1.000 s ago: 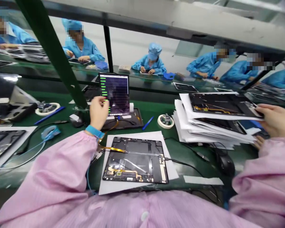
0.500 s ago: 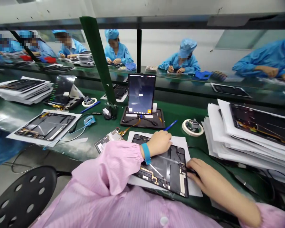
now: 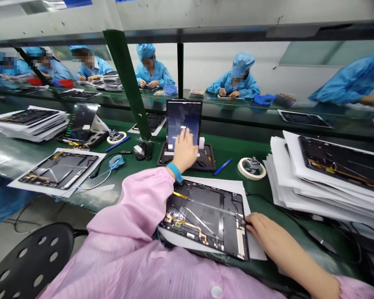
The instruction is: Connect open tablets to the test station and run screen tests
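Note:
An opened tablet back [image 3: 205,218], black with a gold flex cable, lies on a white sheet [image 3: 224,185] in front of me. My right hand [image 3: 262,232] rests at its right edge, fingers curled on the cable plug there. My left hand [image 3: 184,149], with a blue wrist strap, reaches up and its fingers touch the lit screen of an upright tablet [image 3: 183,122] standing in a black dock [image 3: 205,160].
A tall stack of tablet backs on paper [image 3: 330,178] fills the right. A tape roll [image 3: 252,168] and blue pen [image 3: 222,166] lie beyond the sheet. Another opened tablet [image 3: 59,168] and a black stool [image 3: 28,257] are at left. Co-workers in blue sit across the bench.
My left hand has lifted off the opened tablet and gone up to the upright screen. My right hand stays at the tablet's right edge.

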`<action>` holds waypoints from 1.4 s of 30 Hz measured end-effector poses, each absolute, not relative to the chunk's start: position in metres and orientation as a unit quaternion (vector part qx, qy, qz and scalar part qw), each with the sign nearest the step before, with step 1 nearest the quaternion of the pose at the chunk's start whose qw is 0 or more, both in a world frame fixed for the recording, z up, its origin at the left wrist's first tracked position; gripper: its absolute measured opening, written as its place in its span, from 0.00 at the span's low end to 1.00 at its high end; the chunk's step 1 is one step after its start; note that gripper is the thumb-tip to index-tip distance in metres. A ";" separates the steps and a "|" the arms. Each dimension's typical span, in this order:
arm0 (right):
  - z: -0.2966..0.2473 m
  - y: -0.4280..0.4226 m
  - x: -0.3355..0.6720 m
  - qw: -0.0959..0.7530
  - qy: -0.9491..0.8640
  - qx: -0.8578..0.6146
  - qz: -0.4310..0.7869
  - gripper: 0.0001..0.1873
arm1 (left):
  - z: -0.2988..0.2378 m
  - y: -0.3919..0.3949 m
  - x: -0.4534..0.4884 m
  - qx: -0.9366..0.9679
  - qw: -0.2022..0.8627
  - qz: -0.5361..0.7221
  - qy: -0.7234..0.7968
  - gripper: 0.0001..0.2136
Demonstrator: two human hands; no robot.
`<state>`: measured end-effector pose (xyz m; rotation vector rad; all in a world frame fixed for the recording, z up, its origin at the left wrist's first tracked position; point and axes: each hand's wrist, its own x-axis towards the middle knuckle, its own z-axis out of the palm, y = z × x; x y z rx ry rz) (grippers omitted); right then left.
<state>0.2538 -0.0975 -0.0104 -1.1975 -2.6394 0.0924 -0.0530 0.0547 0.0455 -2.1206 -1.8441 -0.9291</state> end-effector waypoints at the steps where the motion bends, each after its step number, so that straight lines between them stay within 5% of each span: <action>1: -0.009 -0.099 0.253 0.118 -0.900 -0.417 0.040 0.10 | 0.045 0.042 -0.041 -0.736 0.067 -0.311 -0.598 0.18; 7: 0.008 -0.108 0.250 0.092 -0.886 -0.448 0.079 0.09 | 0.017 -0.006 0.006 -0.881 -0.111 -0.187 -0.420 0.16; 15: 0.007 -0.068 0.248 0.083 -0.838 -0.532 -0.090 0.14 | 0.002 0.001 0.002 -0.847 -0.222 -0.156 -0.458 0.16; 21: 0.006 -0.044 0.251 0.030 -0.882 -0.453 -0.123 0.24 | -0.002 0.002 0.001 -0.836 -0.236 -0.161 -0.467 0.16; 24: 0.020 -0.067 0.255 0.184 -0.846 -0.500 -0.013 0.18 | -0.004 0.003 0.000 -0.836 -0.241 -0.160 -0.466 0.17; 26: 0.025 -0.086 0.251 0.288 -0.772 -0.540 0.173 0.14 | -0.004 0.003 0.000 -0.836 -0.241 -0.156 -0.467 0.17; 30: 0.015 -0.107 0.238 0.329 -0.572 -0.555 0.506 0.16 | -0.001 0.002 0.000 -0.835 -0.243 -0.146 -0.472 0.16; 42: 0.001 -0.103 0.230 0.315 -0.508 -0.533 0.599 0.21 | -0.006 0.000 0.003 -0.835 -0.228 -0.154 -0.476 0.15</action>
